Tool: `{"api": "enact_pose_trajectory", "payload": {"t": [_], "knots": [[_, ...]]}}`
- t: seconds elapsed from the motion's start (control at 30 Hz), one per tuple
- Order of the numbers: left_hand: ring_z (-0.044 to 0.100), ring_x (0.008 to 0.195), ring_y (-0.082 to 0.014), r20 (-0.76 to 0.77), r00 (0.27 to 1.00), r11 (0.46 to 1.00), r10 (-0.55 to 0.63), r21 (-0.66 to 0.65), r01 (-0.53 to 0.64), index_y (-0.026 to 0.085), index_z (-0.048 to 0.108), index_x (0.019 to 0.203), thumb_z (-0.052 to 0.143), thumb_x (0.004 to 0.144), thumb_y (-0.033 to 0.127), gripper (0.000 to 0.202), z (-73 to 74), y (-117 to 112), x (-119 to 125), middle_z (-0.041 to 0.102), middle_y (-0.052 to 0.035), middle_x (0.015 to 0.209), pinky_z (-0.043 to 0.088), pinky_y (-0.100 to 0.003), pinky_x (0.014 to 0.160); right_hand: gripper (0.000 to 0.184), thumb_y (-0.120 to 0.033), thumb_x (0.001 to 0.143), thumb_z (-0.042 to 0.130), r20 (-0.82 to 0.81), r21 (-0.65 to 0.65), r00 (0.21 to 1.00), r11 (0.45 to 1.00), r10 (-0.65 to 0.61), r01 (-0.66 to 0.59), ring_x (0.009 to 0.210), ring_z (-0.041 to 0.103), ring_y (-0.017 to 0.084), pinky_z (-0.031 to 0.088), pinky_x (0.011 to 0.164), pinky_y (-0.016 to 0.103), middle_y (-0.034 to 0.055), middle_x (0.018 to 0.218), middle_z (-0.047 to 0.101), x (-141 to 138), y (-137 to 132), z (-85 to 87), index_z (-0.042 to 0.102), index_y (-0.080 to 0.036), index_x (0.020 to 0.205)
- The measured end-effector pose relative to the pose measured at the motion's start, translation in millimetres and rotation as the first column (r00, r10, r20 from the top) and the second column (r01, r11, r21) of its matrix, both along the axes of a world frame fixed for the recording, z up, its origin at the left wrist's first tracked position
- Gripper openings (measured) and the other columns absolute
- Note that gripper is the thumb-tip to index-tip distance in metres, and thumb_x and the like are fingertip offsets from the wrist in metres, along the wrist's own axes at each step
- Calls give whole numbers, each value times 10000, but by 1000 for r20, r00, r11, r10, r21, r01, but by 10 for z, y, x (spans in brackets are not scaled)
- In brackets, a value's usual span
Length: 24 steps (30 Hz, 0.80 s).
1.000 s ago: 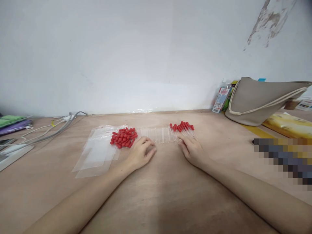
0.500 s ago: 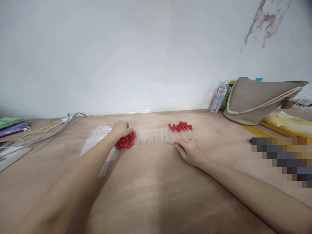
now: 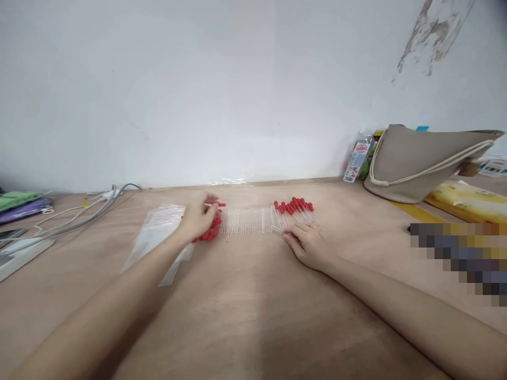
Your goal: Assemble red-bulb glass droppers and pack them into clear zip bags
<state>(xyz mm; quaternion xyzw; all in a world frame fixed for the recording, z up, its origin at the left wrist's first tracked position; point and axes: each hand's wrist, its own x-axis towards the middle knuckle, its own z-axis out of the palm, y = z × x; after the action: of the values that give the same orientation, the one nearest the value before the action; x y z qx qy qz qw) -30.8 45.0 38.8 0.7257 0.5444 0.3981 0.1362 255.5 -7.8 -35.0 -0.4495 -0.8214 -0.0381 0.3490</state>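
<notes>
Between the fingertips of my left hand (image 3: 198,216) is a red rubber bulb (image 3: 222,205), held just above the table. Beneath that hand lies a pile of loose red bulbs (image 3: 209,232), partly hidden by it. A row of thin clear tubes (image 3: 243,220), looking like glass dropper pipettes, lies side by side in the middle. My right hand (image 3: 304,243) rests on the table, its fingers closed on one clear tube (image 3: 277,229) whose end points left. Behind it, several droppers with red bulbs (image 3: 295,206) fitted lie in a group, their lower parts partly covered by my fingers.
Clear plastic bags (image 3: 152,232) lie flat under and beside my left forearm. Cables (image 3: 99,208) run along the table's left side. At the back right stand a bottle (image 3: 357,161) and a grey bag (image 3: 420,163), with a yellow pack (image 3: 471,203) in front.
My left hand has risen from the pile and moved slightly right, with a red bulb now showing in its fingertips. My right hand has stayed almost still.
</notes>
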Motion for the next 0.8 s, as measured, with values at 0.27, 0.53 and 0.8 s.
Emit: {"api": "enact_pose_trajectory", "payload": {"t": [0.27, 0.53, 0.8], "knots": [[568, 585, -113, 401, 881, 900, -252, -238, 366, 157, 473, 687, 675, 639, 351, 285, -524, -562, 503, 573, 12, 631, 423, -210, 541, 158, -217, 843, 423, 2, 34, 998, 997, 64, -64, 705, 543, 135, 321, 724, 299, 40, 797, 607, -18, -53, 25, 567, -170, 889], [546, 640, -102, 308, 889, 910, -340, -132, 394, 170, 461, 803, 646, 701, 310, 253, -616, -542, 531, 549, 14, 742, 432, -219, 580, 163, -224, 856, 405, 1, 49, 984, 982, 180, -180, 702, 541, 128, 317, 728, 298, 40, 779, 606, -148, -146, 46, 558, -174, 883], [574, 711, -143, 195, 902, 902, -385, -129, 413, 157, 594, 874, 615, 741, 303, 199, -589, -564, 549, 631, -31, 798, 457, -264, 653, 179, -224, 861, 405, 87, 36, 972, 974, 218, -222, 715, 515, 133, 305, 710, 298, 33, 785, 591, -183, -152, 32, 570, -172, 906]]}}
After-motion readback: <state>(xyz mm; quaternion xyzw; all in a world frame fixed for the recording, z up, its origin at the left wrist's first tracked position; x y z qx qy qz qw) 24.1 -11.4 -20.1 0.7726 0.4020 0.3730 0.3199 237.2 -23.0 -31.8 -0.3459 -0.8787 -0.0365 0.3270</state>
